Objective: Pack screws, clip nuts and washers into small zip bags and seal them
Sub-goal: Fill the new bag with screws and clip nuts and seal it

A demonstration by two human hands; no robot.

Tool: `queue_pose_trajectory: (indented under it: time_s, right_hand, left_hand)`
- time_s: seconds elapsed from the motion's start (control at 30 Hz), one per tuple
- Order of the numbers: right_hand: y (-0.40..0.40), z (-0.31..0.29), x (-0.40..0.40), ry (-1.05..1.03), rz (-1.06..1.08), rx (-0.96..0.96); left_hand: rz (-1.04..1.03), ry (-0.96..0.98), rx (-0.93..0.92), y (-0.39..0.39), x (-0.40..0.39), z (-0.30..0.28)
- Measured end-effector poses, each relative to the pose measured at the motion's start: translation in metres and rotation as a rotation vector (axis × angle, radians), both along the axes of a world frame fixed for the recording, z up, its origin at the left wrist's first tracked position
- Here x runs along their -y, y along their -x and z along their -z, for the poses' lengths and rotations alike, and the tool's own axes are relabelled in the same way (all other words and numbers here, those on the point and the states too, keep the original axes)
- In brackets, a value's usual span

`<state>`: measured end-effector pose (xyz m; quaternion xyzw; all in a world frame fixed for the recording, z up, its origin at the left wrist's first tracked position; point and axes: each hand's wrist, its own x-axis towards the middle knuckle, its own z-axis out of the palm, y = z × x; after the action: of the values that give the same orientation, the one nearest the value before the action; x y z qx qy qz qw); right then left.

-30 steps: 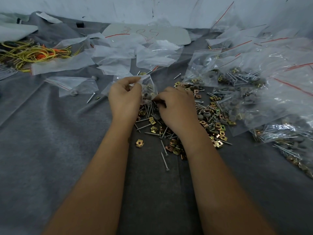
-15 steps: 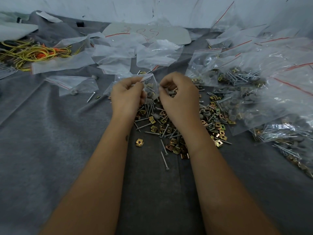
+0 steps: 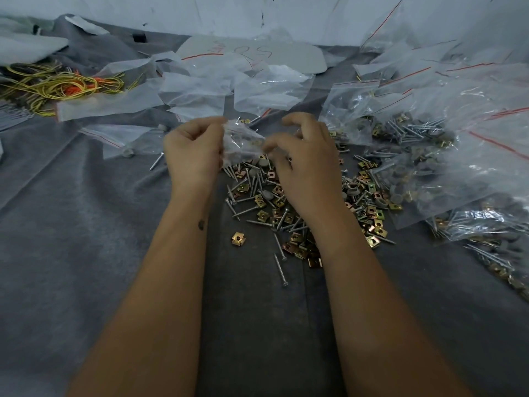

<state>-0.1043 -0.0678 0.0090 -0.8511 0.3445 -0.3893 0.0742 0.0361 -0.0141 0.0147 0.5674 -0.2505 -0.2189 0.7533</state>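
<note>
Zip bag (image 3: pixel 243 141): small, clear, held just above loose hardware pile (image 3: pixel 286 204), some parts inside.
Left hand (image 3: pixel 193 156): fingers pinched on bag's left edge.
Right hand (image 3: pixel 306 164): fingers curled, pinching bag's right edge.
Filled bags (image 3: pixel 443 156): right of pile.
Empty bags (image 3: pixel 200 90): behind pile.

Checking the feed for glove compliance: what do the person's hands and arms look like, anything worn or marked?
Both the left hand and right hand are bare: no gloves, rings, watch or sleeves visible. A small dark mark sits on the left forearm.
</note>
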Motion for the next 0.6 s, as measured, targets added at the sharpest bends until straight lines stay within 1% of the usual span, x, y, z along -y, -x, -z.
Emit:
queue_pose_trajectory:
  time_s: [0.1,0.2,0.23,0.27,0.33,0.4,0.47,0.53,0.6]
  right_hand:
    - [-0.003,-0.002,-0.001,-0.072,-0.045,0.178]
    - [-0.002,-0.004,-0.003,-0.245,-0.078,0.206]
    - [-0.001,-0.004,-0.002,-0.263,-0.055,0.173]
    - [-0.001,-0.004,-0.001,-0.245,-0.022,0.095]
    - [-0.002,-0.003,-0.002,-0.172,0.044,-0.160]
    - [-0.005,0.001,-0.004,-0.136,0.076,-0.382]
    - [-0.008,0.002,-0.005,-0.120,0.080,-0.448]
    - [-0.008,0.002,-0.007,-0.126,0.052,-0.434]
    - [-0.010,0.000,-0.009,-0.133,0.030,-0.427]
  left_hand:
    - [-0.132,0.063,0.134,0.002,-0.003,-0.004]
    - [-0.198,0.078,0.158,0.003,-0.002,-0.003]
    - [-0.220,0.072,0.169,0.002,-0.001,-0.002]
    - [-0.233,0.059,0.185,0.002,0.000,-0.001]
    - [-0.208,0.014,0.209,0.001,0.002,0.003]
    - [-0.120,-0.052,0.214,0.002,0.005,0.008]
    - [0.001,-0.114,0.212,0.003,0.007,0.012]
    - [0.105,-0.147,0.207,0.004,0.008,0.014]
    - [0.159,-0.147,0.194,0.005,0.008,0.015]
